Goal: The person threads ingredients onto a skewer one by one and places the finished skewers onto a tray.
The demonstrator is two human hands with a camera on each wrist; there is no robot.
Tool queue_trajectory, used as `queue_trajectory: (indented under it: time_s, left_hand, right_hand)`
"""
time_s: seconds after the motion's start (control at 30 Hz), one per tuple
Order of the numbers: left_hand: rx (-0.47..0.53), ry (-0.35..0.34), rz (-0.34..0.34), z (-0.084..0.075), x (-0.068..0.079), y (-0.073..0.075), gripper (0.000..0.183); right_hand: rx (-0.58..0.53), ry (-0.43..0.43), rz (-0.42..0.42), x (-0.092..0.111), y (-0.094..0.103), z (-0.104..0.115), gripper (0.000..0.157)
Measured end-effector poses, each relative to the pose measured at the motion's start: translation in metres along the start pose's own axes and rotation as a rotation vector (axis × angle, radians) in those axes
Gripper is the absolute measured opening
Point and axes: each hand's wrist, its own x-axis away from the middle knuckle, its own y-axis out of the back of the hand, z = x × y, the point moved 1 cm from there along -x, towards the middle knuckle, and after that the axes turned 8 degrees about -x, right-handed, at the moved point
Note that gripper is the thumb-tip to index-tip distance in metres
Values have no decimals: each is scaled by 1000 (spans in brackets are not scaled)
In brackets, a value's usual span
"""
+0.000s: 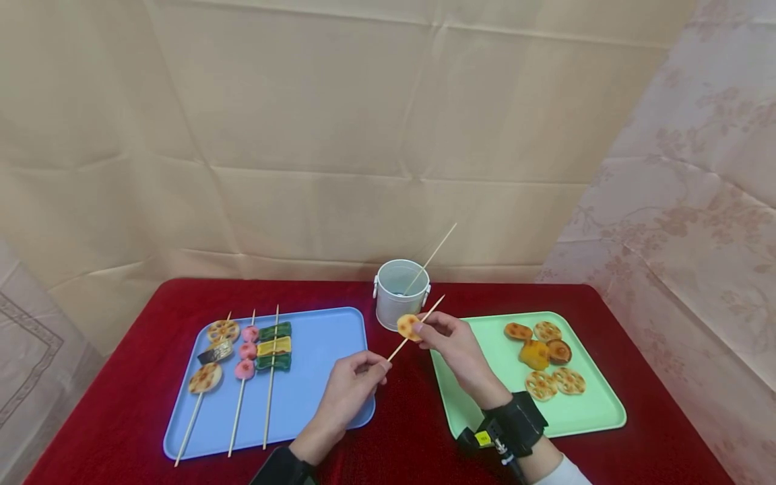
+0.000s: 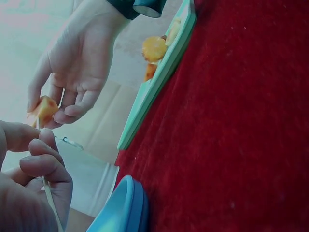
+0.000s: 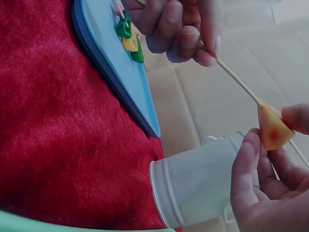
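Between both hands, over the middle of the table, a thin wooden skewer slants up to the right. My left hand pinches its lower part between thumb and fingers. A yellow food piece with browned spots is on the skewer, whose tip sticks out beyond it. My right hand holds this piece between thumb and fingers. In the right wrist view the piece looks folded or wedge-shaped, with the skewer passing through it. The left wrist view shows the piece at the right hand's fingertips.
On the left, a blue tray carries three loaded skewers, with pink balls, green and yellow pieces, and lotus slices. A white bucket behind the hands holds another skewer. Several loose food pieces lie on the green tray, right.
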Motion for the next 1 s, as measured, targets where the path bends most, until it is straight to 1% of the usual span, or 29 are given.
queue_trajectory:
  time_s: [0.17, 0.23, 0.43, 0.6, 0.8, 1.0]
  left_hand:
    - [41, 13, -6, -3, -1, -4, 25]
    - [58, 15, -4, -1, -2, -6, 27]
    - [88, 15, -21, -2, -3, -7, 27]
    - [100, 24, -32, -2, -4, -8, 26]
    - [102, 49, -26, 2, -4, -9, 27]
    - [117, 49, -24, 6, -3, -8, 29]
  right_hand:
    - [52, 0, -4, 1, -1, -2, 40]
    - [71, -8, -4, 1, -1, -3, 40]
    - [135, -14, 11, 1, -6, -6, 34]
    - [161, -13, 37, 1, -8, -10, 30]
    - [185, 5, 84, 1, -7, -13, 34]
    - [240, 35, 130, 3, -8, -12, 34]
